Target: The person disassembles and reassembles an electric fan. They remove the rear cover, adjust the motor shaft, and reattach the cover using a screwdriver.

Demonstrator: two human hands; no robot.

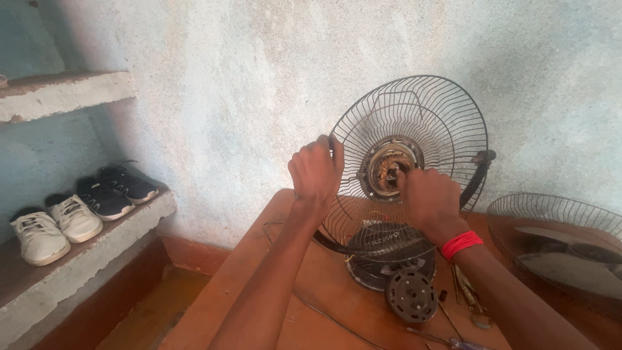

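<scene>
Fan guard (414,129) on wooden table (259,298), plaster wall (227,97) behind.

It was a plain room in a home, used as a makeshift repair spot. The rough plastered wall (227,97) was painted pale blue and worn in patches. Concrete ledges (65,94) were built into the corner, and the lower one held white and black sneakers (78,210). A low reddish wooden table (259,285) carried a dismantled fan (408,168), loose parts and a few tools (470,301).
</scene>
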